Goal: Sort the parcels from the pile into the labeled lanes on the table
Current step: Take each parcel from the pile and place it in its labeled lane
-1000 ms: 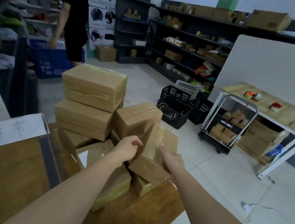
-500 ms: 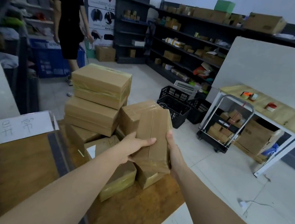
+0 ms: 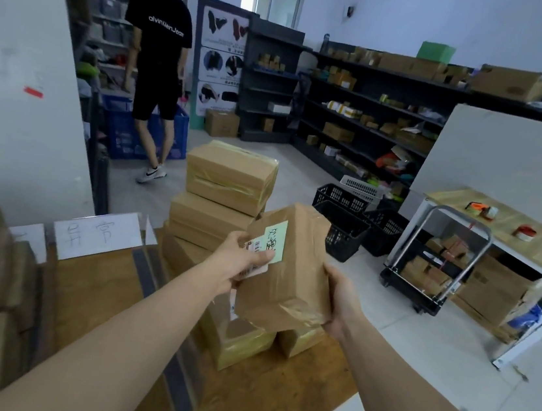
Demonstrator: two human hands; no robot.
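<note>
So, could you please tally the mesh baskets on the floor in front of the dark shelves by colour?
Black baskets: 3
White basket: 1
Total: 4

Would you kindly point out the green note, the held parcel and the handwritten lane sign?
green note (image 3: 276,238): head view, its centre.
held parcel (image 3: 294,278): head view, bare front face.
lane sign (image 3: 98,235): head view, white middle.

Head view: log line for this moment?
parcel: held over pile, label facing camera | left hand: grips it | right hand: grips it
</note>
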